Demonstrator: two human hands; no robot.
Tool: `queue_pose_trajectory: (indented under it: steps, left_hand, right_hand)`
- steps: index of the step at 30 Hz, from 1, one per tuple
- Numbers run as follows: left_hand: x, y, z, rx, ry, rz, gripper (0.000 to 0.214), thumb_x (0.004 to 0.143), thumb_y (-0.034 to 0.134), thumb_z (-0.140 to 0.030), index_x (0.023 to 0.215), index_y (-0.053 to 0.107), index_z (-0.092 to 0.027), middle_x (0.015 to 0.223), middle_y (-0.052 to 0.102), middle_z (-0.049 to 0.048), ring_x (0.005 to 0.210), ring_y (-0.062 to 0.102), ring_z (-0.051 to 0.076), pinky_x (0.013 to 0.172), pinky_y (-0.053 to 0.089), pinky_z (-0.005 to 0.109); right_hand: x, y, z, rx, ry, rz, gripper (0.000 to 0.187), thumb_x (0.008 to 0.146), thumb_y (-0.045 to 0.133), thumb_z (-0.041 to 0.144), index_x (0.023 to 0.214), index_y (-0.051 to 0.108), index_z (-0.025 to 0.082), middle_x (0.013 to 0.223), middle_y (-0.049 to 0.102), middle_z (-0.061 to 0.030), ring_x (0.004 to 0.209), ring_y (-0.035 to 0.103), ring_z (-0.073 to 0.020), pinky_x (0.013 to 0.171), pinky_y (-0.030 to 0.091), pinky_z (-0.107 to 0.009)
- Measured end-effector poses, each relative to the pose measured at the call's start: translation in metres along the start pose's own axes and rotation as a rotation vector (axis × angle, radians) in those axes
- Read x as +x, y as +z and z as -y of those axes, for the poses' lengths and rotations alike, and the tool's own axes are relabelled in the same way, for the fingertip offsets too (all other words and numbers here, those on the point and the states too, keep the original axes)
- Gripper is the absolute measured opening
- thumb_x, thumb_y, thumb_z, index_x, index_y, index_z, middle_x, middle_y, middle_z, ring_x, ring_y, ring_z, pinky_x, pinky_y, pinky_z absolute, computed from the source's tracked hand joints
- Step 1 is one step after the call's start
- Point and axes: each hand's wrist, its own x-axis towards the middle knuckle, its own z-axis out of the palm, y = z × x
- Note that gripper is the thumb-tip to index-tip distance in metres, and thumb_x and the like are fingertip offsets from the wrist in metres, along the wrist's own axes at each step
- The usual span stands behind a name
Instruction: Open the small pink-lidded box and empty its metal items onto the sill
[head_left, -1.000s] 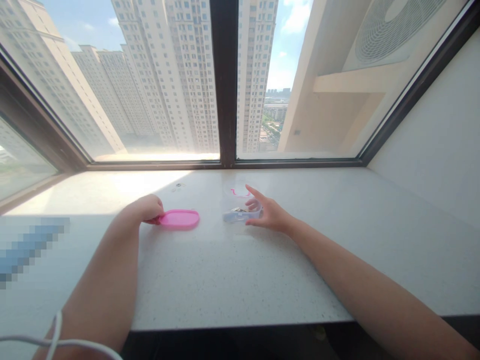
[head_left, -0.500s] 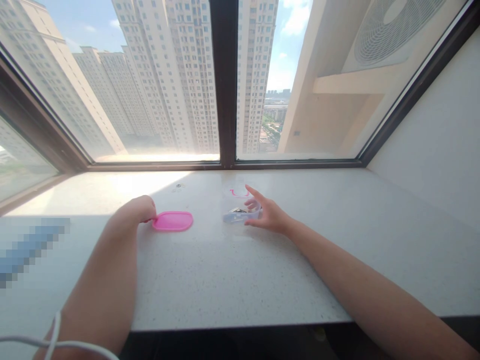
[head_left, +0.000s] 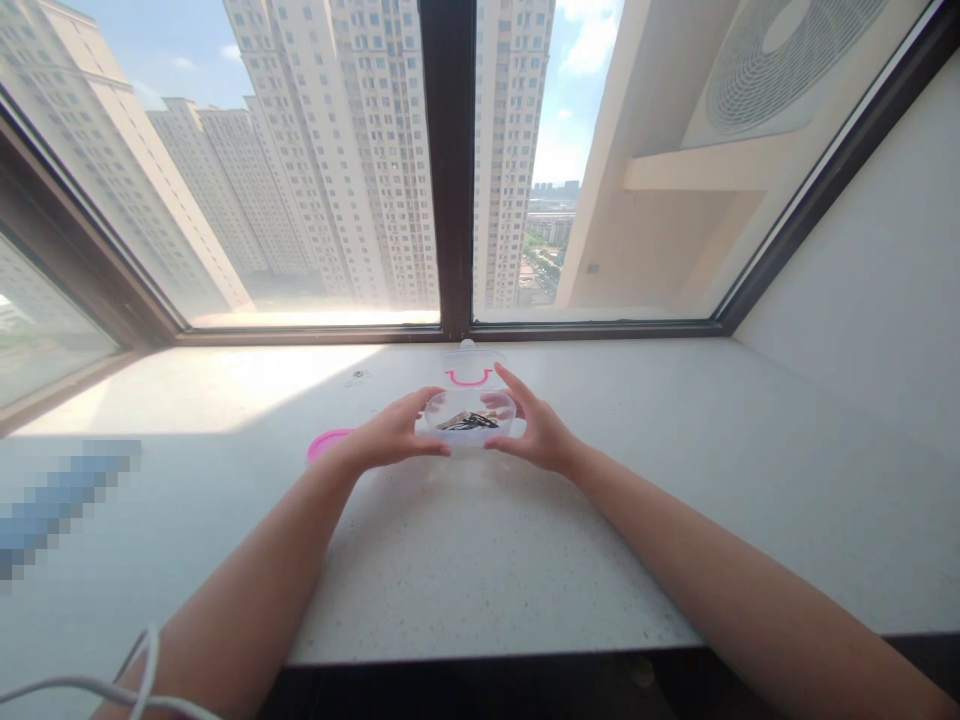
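A clear plastic container [head_left: 469, 439] sits on the pale speckled ledge, with thin dark and metallic pieces [head_left: 469, 421] lying inside it; they are too small to name. My left hand [head_left: 397, 430] is curved around its left side, thumb toward me. From the right, my right hand [head_left: 536, 428] grips the opposite side, its index finger raised off the wall. Just behind the container is a transparent lid with a pink handle-shaped piece [head_left: 469, 380]. Partly covered by my left hand and wrist, a pink oval tray or lid [head_left: 327, 443] lies on the ledge.
Small bits [head_left: 360, 374] lie in the back left of the ledge [head_left: 480, 560]. A window with a dark frame [head_left: 450, 180] closes the far side. A white cable [head_left: 150, 670] crosses my left forearm. At far left is a blurred blue patch [head_left: 67, 500].
My left hand has left the pink oval piece and moved right onto the container. The container has turned and shifted slightly left, between both hands. My right hand has barely moved.
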Motion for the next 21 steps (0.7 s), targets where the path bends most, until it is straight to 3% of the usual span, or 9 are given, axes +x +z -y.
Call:
queue_pose_trajectory:
  steps: [3, 7, 16, 21]
  left_hand:
    - [0.006, 0.011, -0.005, -0.124, 0.056, -0.085, 0.07, 0.066, 0.076, -0.044, 0.126, 0.048, -0.021, 0.124, 0.057, 0.0137, 0.113, 0.055, 0.029, 0.097, 0.041, 0.046]
    - [0.007, 0.002, -0.006, -0.268, 0.068, -0.097, 0.055, 0.07, 0.073, -0.041, 0.117, 0.055, -0.02, 0.118, 0.061, 0.0111, 0.109, 0.058, 0.026, 0.095, 0.044, 0.042]
    - [-0.013, -0.06, 0.044, 0.088, -0.232, -0.496, 0.062, 0.067, 0.073, -0.036, 0.124, 0.052, -0.021, 0.122, 0.06, 0.0084, 0.111, 0.057, 0.026, 0.094, 0.045, 0.037]
    - [-0.021, -0.076, 0.062, 0.427, -0.324, -0.6, 0.061, 0.063, 0.074, -0.029, 0.121, 0.055, -0.02, 0.124, 0.058, 0.0101, 0.114, 0.054, 0.029, 0.098, 0.041, 0.039]
  right_hand:
    - [0.0, 0.001, 0.0, 0.072, 0.004, -0.026, 0.11, 0.069, 0.076, 0.042, 0.149, 0.004, 0.026, 0.125, 0.056, -0.015, 0.115, 0.055, -0.0275, 0.095, 0.046, -0.047]
    - [-0.001, -0.002, -0.004, 0.039, -0.001, -0.041, 0.113, 0.07, 0.075, 0.041, 0.149, -0.005, 0.027, 0.131, 0.051, -0.0158, 0.117, 0.053, -0.0284, 0.096, 0.044, -0.049]
    - [-0.001, -0.01, -0.017, -0.078, 0.097, -0.046, 0.098, 0.079, 0.065, 0.037, 0.149, -0.003, 0.029, 0.131, 0.048, -0.0157, 0.102, 0.059, -0.0238, 0.085, 0.049, -0.046]
    - [-0.002, -0.012, -0.016, -0.085, 0.11, -0.041, 0.096, 0.079, 0.064, 0.035, 0.149, -0.002, 0.029, 0.131, 0.047, -0.015, 0.099, 0.059, -0.0222, 0.083, 0.051, -0.043]
